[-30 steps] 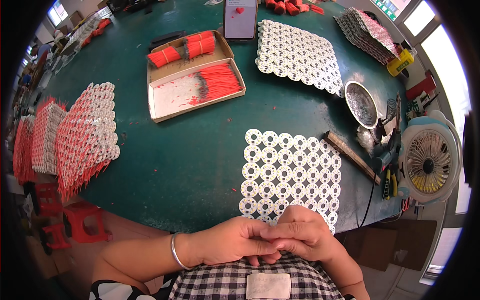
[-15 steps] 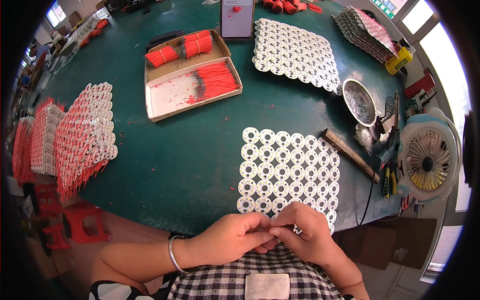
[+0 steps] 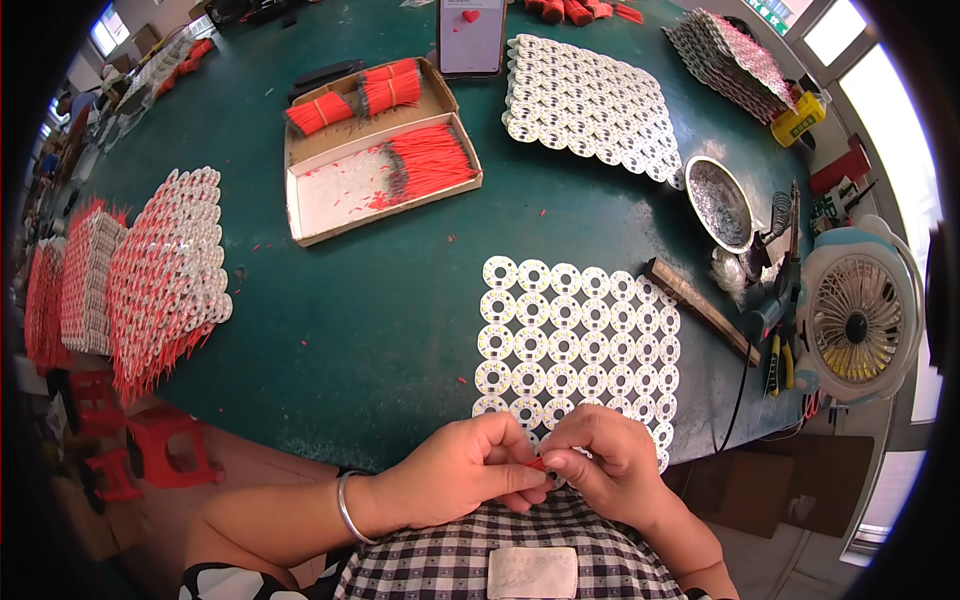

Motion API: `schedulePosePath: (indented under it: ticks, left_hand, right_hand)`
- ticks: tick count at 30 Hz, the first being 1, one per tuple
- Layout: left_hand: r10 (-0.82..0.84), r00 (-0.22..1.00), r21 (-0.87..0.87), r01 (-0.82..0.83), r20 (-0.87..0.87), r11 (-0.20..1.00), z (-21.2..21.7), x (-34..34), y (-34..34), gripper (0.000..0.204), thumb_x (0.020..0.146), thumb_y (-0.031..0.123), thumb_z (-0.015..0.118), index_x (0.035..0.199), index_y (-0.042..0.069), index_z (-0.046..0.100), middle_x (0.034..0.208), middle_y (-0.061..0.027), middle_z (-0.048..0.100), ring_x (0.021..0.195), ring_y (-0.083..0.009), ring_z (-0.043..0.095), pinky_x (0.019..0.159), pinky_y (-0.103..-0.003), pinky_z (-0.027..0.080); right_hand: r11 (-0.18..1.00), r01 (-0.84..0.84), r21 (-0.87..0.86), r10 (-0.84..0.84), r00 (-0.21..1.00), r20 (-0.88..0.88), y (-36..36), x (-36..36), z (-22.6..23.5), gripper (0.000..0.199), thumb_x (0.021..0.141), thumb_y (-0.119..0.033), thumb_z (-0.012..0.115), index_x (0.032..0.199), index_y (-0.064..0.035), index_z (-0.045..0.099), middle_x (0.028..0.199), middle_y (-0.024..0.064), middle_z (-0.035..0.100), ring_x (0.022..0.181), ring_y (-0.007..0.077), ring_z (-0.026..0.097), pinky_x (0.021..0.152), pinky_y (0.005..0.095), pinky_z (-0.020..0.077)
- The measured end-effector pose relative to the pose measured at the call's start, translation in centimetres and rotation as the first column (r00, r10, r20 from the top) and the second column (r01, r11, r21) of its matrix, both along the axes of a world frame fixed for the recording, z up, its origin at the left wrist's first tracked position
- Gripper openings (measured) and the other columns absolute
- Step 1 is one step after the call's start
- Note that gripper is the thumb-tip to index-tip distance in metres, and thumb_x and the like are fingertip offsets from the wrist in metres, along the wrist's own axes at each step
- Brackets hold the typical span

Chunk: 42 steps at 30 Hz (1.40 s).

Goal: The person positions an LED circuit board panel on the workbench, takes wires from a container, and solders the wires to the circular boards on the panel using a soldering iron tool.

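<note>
Wire (image 3: pixel 537 463), a red scrap by our reading, shows in the head view within the narrow pinch of the left hand (image 3: pixel 460 465), by the near edge of the ring-board panel (image 3: pixel 577 346); whether the right hand (image 3: pixel 610 465) also grips it we cannot tell. Loose fingertips could drop it, we judge; a dragging wrist could shift the panel. Fingers hide the wire's ends and some near rings.
</note>
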<state>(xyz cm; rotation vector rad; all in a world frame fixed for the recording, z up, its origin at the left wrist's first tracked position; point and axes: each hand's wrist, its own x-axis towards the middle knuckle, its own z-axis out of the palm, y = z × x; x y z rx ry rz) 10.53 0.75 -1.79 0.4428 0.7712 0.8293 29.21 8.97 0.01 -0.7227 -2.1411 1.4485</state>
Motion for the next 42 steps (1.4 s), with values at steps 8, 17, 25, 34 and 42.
schedulePosePath:
  ticks: [8, 17, 25, 34, 42]
  left_hand:
    - [-0.072, 0.983, 0.087, 0.088, -0.168, 0.992, -0.2, -0.7, 0.2, 0.021, 0.099, 0.012, 0.053, 0.114, -0.001, 0.061, 0.097, -0.0076, 0.068, 0.085, -0.0108, 0.064, 0.078, -0.024, 0.053]
    - [-0.048, 0.964, 0.107, 0.078, -0.260, 0.991, 0.7, -0.8, 0.9, 0.023, 0.100, 0.013, 0.051, 0.116, 0.000, 0.061, 0.094, -0.0059, 0.067, 0.085, -0.0093, 0.064, 0.073, -0.023, 0.055]
    - [-0.038, 0.935, 0.178, 0.107, -0.353, 0.978, 1.7, -0.3, 1.7, 0.025, 0.098, 0.011, 0.053, 0.119, -0.002, 0.061, 0.093, -0.0081, 0.069, 0.080, -0.0109, 0.066, 0.070, -0.024, 0.055]
    - [0.139, 0.842, 0.452, 0.135, -0.522, 0.882, 1.7, -2.9, 1.6, 0.015, 0.089, -0.002, 0.061, 0.102, -0.002, 0.069, 0.090, -0.0107, 0.070, 0.077, -0.0148, 0.068, 0.071, -0.025, 0.055]
    - [0.280, 0.748, 0.434, 0.012, -0.602, 0.901, 2.4, -5.0, 2.1, 0.012, 0.087, -0.002, 0.065, 0.097, -0.007, 0.068, 0.086, -0.0168, 0.071, 0.076, -0.0194, 0.071, 0.062, -0.026, 0.058]
  right_hand:
    - [0.999, 0.039, 0.019, -0.038, 0.999, -0.027, 0.5, -0.7, -0.3, 0.014, 0.082, -0.005, 0.072, 0.096, -0.0051, 0.068, 0.086, 0.0074, 0.068, 0.073, 0.0202, 0.065, 0.063, 0.0298, 0.0513]
    - [0.982, -0.004, 0.191, 0.006, 1.000, -0.009, 0.2, 0.0, -0.7, 0.040, 0.082, -0.012, 0.071, 0.121, -0.0078, 0.065, 0.096, 0.0106, 0.063, 0.081, 0.0229, 0.062, 0.068, 0.0306, 0.0506]
    - [0.959, -0.111, 0.261, 0.123, 0.992, -0.029, 0.3, -0.4, -1.1, 0.073, 0.094, -0.046, 0.051, 0.144, 0.0039, 0.033, 0.145, 0.0226, 0.040, 0.122, 0.0378, 0.049, 0.100, 0.0436, 0.0405]
    - [0.749, 0.662, -0.017, -0.639, 0.716, -0.282, 2.5, 7.0, 0.2, 0.046, 0.096, -0.020, 0.049, 0.137, 0.0002, 0.044, 0.137, 0.0130, 0.048, 0.123, 0.0232, 0.048, 0.100, 0.0358, 0.0384]
    - [0.321, 0.679, -0.660, -0.919, 0.391, -0.044, 9.7, 16.8, 1.9, 0.061, 0.093, -0.025, 0.061, 0.139, 0.0024, 0.033, 0.139, 0.0192, 0.039, 0.118, 0.0293, 0.049, 0.097, 0.0409, 0.0426]
